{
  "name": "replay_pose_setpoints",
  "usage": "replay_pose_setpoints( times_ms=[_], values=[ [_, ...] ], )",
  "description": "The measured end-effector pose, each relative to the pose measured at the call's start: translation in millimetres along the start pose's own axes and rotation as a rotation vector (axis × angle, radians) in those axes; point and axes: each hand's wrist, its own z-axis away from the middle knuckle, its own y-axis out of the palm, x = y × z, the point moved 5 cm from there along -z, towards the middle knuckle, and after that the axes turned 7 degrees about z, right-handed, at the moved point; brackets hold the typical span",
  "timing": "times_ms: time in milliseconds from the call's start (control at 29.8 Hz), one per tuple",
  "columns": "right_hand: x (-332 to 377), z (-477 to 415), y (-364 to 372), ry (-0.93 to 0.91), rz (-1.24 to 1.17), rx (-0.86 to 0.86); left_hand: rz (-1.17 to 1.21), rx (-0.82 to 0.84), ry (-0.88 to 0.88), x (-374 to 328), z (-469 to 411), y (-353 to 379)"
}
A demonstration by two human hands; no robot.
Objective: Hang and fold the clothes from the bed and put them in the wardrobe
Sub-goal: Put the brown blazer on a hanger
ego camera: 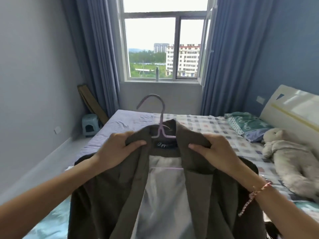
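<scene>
Brown jacket [107, 195] on lilac hanger [161, 116], collar in 2 hands [119, 150] [213, 150]

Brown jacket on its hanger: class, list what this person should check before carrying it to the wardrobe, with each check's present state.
1. Lilac hanger hook stands clear above the brown jacket collar: ok.
2. Left hand grips one collar side: ok.
3. Right hand grips the other side: ok.
4. Shoulders seated on the hanger arms: cannot tell, cloth hides them.
5. Front closed: not ok, pale lining shows.
6. Wardrobe rail free: cannot tell, not in view.
</scene>
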Motion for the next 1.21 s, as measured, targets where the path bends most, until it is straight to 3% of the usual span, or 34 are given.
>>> replay_pose_setpoints(
  times_ms=[67,201,436,638,772,839,940,1074,1108,1209],
  values=[
    [1.1,2.7,-35.1,0.078,-0.04,-0.069,-0.122,-0.057,-0.027,0.1,3.2,-30.9],
    [1.0,10.6,-65.6,0.099,-0.073,-0.058,-0.177,0.049,-0.097,-3.1,15.8,-56.8],
    [13.7,32.6,-96.4,0.203,-0.172,0.323,-0.135,0.17,-0.188,-70.4,33.3,-80.3],
    [34.0,32.5,-126.8,0.368,-0.006,0.75,0.129,0.628,-0.635,-88.1,41.5,-110.2],
    [32.6,-7.3,-123.9,0.39,0.041,0.845,0.043,0.741,-0.802,-58.1,2.5,-113.0],
    [11.8,-42.2,-95.5,0.384,0.205,0.809,-0.103,0.667,-0.814,-20.2,-29.5,-88.6],
    [-59.5,-93.0,-4.2,0.322,0.454,0.685,-0.27,0.549,-0.695,71.4,-55.2,-3.1],
    [-154.4,-99.1,128.7,0.307,0.606,0.358,-0.371,0.137,-0.677,188.5,-39.0,100.3],
    [-173.0,-86.5,165.8,0.312,0.611,0.351,-0.377,0.124,-0.716,212.0,-24.0,127.9],
    [-217.3,-11.5,279.1,0.352,0.384,0.557,-0.297,0.382,-0.866,267.4,63.6,229.9]
  ],
)
